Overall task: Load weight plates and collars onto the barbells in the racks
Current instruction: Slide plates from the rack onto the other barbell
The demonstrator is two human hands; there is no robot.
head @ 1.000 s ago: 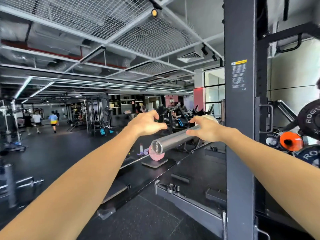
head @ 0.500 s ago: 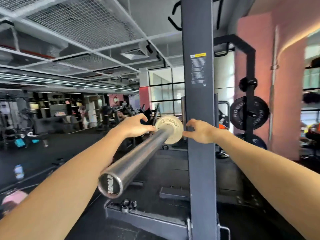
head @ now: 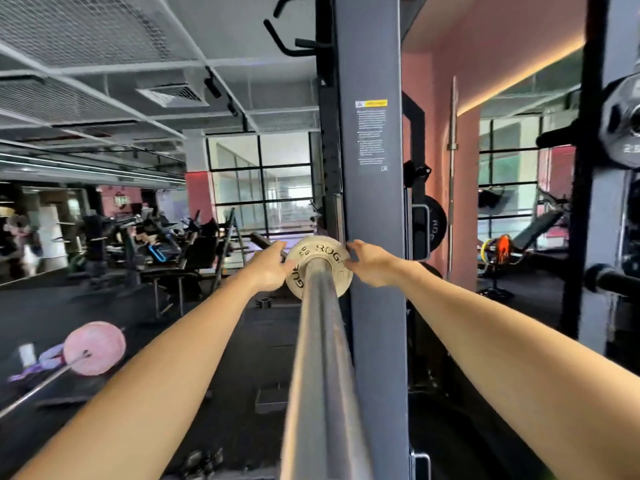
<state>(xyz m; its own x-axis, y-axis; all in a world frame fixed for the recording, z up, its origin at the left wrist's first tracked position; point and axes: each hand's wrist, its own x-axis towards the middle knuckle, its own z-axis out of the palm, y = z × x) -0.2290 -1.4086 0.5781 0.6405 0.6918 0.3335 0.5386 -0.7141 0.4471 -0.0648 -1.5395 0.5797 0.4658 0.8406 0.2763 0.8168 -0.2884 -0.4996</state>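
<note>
A steel barbell sleeve (head: 320, 358) runs from the bottom of the view away from me toward the rack upright (head: 372, 209). A small pale metal weight plate (head: 317, 252) sits on the sleeve at its far end, close against the upright. My left hand (head: 268, 266) grips the plate's left edge and my right hand (head: 369, 263) grips its right edge. Both arms are stretched out along the bar. No collar shows on the sleeve.
Black plates (head: 434, 225) hang on storage pegs behind the upright, and another plate (head: 623, 123) hangs on a rack at the right. A pink plate on a bar (head: 95, 348) lies on the floor at left. Benches and machines fill the background.
My view has swung so that I look straight down the sleeve. The plate with both hands on it has slid farther along the bar toward the upright.
</note>
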